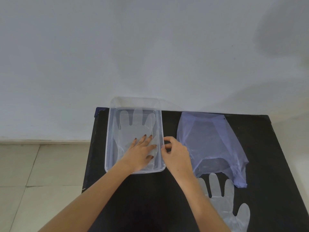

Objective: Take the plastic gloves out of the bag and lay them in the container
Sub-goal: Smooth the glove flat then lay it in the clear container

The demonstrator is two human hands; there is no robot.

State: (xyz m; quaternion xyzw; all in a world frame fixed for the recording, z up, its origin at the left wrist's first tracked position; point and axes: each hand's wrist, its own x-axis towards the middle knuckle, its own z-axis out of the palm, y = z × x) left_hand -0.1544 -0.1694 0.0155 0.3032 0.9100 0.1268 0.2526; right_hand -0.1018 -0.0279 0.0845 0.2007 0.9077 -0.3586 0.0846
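Note:
A clear plastic container (109, 139) stands at the left of the black table. Inside it a clear plastic glove (133, 124) lies flat, fingers pointing away from me. My left hand (142, 151) rests flat on the glove's cuff end, fingers spread. My right hand (173, 154) is at the container's right rim, thumb and fingers pinched at the edge; whether it grips the rim or a bit of glove I cannot tell. A pale blue plastic bag (210, 144) lies flat to the right. Another clear glove (222, 198) lies on the table near the bag's front corner.
The black table (150, 198) ends at a white wall behind the container and bag. Beige floor tiles (33, 173) lie to the left of the table. The container's far end overhangs the table's back edge a little.

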